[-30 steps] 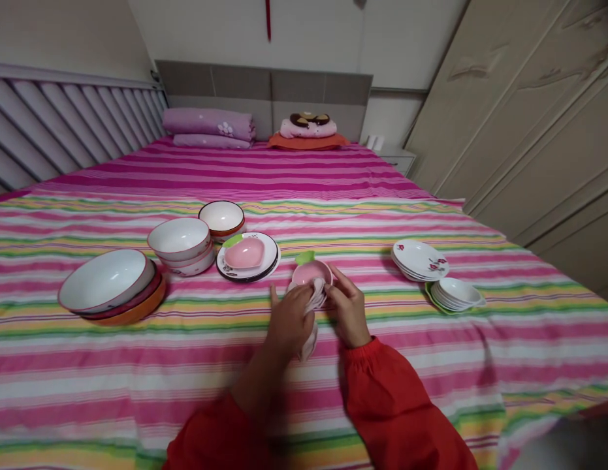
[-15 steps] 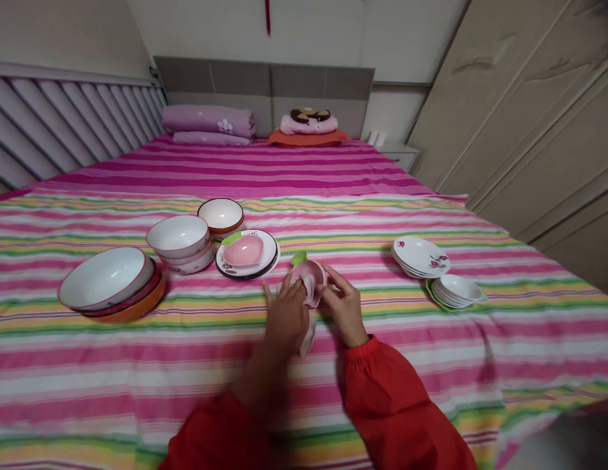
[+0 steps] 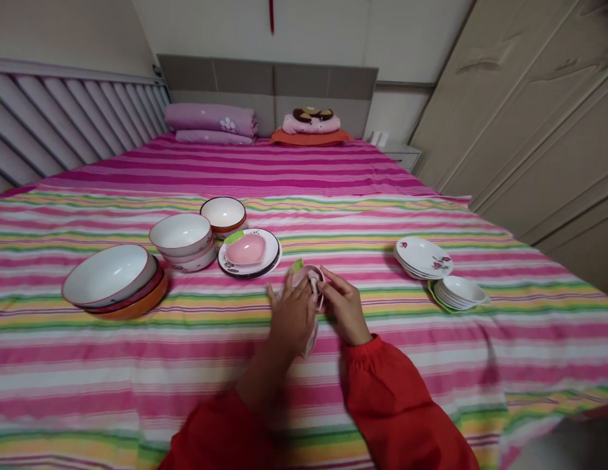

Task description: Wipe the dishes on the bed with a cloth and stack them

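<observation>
Pink bowl sits on the striped cloth before us, between our two hands, partly hidden by them. Our widest surface is the bed, its magenta bedding on the far part and the multicoloured striped cloth on the near part; a grey headboard stands behind. On our left we see a stack of large bowls, the white one on top; beside it stand medium white bowls, then a smaller stack topped by a dark-rimmed bowl. Nearer the middle, dark-rimmed plates bear another pink dish. Well apart on our right are white flowered plates, with small white dishes just beside them. Our left hand lies over the bowl's left side, fingers somewhat spread; we cannot tell whether its grip is closed. Our right hand pinches the bowl's right rim between thumb and fingers. We see a pale rag bunched inside the bowl, its end trailing below our left hand. Smallest is the bowl's green leaf-shaped tab, pointing away from us.
</observation>
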`<state>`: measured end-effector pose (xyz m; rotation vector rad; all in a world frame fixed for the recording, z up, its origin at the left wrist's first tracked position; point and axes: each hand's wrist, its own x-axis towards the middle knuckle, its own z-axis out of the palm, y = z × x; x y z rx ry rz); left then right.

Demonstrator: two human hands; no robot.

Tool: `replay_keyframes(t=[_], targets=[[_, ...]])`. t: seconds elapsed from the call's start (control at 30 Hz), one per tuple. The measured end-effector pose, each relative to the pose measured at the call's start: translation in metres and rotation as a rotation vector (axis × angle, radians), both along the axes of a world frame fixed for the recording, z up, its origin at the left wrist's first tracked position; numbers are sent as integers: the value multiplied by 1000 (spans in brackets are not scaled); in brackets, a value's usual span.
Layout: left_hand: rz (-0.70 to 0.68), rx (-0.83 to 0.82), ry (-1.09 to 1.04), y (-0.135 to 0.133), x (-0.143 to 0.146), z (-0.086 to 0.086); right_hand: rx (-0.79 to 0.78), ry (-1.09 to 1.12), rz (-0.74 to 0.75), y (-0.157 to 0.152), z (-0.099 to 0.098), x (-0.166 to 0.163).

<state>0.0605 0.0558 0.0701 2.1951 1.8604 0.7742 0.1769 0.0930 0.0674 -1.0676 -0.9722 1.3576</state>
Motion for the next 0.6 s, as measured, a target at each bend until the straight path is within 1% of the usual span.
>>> replay_keyframes(t=[0.13,0.23,0.3,0.37,0.4,0.43,0.47,0.53,0.57,0.6], targets=[[-60,7,-46,-1,-1,4,24,11,-93,1,0,4],[-67,57,-220,0,-1,1,57,-4,-138,1,3,6],[25,76,-422,1,-3,-1,52,-12,-129,0,5,6],[188,83,-641,3,-6,-2,31,-19,-94,-1,6,4],[254,105,-711,4,-7,-2,20,-23,-73,-2,6,3],[270,143,-729,5,-9,-2,9,-24,-48,-4,5,1],[226,187,-689,7,-10,-2,1,-20,-23,-5,5,-1],[50,242,-494,10,-11,-3,-12,-1,38,-7,3,-4],[-24,235,-387,12,-10,-5,-19,12,63,-7,2,-5],[-66,211,-299,13,-10,-7,-24,25,76,-8,1,-6]])
